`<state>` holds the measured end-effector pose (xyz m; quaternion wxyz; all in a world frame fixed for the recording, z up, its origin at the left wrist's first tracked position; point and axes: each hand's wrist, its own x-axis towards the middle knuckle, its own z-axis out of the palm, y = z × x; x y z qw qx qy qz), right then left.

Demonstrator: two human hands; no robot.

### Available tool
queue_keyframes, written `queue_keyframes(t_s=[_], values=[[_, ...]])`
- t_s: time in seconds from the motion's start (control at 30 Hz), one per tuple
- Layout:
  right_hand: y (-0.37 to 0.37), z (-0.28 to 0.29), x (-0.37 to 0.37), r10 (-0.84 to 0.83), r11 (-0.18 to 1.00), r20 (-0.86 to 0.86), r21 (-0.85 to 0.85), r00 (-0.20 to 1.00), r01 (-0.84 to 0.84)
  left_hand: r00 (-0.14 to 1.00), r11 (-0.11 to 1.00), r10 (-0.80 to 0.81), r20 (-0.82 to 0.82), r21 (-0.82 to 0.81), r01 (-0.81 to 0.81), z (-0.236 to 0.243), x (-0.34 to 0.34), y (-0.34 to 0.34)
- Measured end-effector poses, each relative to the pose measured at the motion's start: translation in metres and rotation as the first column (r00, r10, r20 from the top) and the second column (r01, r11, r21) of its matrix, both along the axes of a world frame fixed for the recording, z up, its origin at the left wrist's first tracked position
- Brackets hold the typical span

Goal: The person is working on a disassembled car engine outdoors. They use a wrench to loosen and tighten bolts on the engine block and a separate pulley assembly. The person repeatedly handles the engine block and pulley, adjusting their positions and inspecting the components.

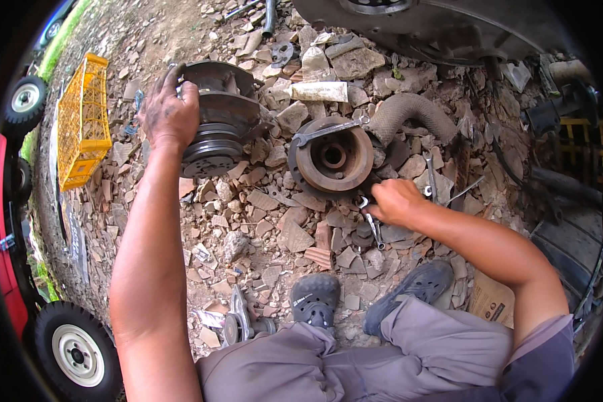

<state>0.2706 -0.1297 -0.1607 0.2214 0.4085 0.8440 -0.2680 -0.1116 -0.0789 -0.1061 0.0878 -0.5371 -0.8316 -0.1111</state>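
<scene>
My left hand (169,110) is closed over the side of a dark metal pulley assembly (214,127), which has grooved belt rings and a round hub. To its right, a rusty round pulley (333,157) with a central bore sits on the rubble. A wrench (331,131) lies across its upper rim. Beside that pulley's lower right edge, my right hand (396,202) is low to the ground with its fingers pinched on a small combination wrench (375,231); the fingertips are partly hidden. Another wrench (431,177) rests just beyond this hand.
Broken tile and stones cover the ground. A curved hose (415,117) lies beyond the rusty pulley, and a yellow crate (84,127) stands at the left. Near my shoes (315,298) is a metal part (238,318). A large dark metal body (442,30) is at the far right.
</scene>
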Motion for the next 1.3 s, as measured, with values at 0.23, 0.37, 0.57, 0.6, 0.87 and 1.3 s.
queue_keyframes(t_s=[0.23,0.37,0.57,0.6,0.87,1.3], values=[[-0.009,-0.014,-0.001,-0.128,0.986,-0.082,-0.117,0.988,0.118,0.998,0.995,0.031,0.055,-0.092,-0.026,0.012,0.015,0.001],[0.019,0.023,0.014,-0.359,0.915,-0.355,-0.318,0.863,0.249,0.994,1.0,0.007,0.105,-0.018,-0.006,0.007,0.012,-0.004],[0.067,0.103,0.046,-0.906,0.393,-0.422,-0.868,-0.033,0.302,0.995,1.0,-0.002,0.102,0.006,0.001,0.009,0.014,-0.006],[0.074,0.109,0.046,-0.901,0.352,-0.413,-0.874,-0.131,0.335,0.994,1.0,0.002,0.107,0.005,-0.003,0.01,0.014,-0.006],[0.053,0.111,0.003,-0.967,0.105,-0.021,-0.941,0.254,0.321,0.993,0.999,-0.01,0.114,0.045,0.005,0.008,0.014,-0.006],[0.091,0.169,0.011,-0.459,0.888,-0.615,-0.329,0.642,0.32,0.992,1.0,0.011,0.127,0.016,-0.013,0.01,0.014,-0.011]])
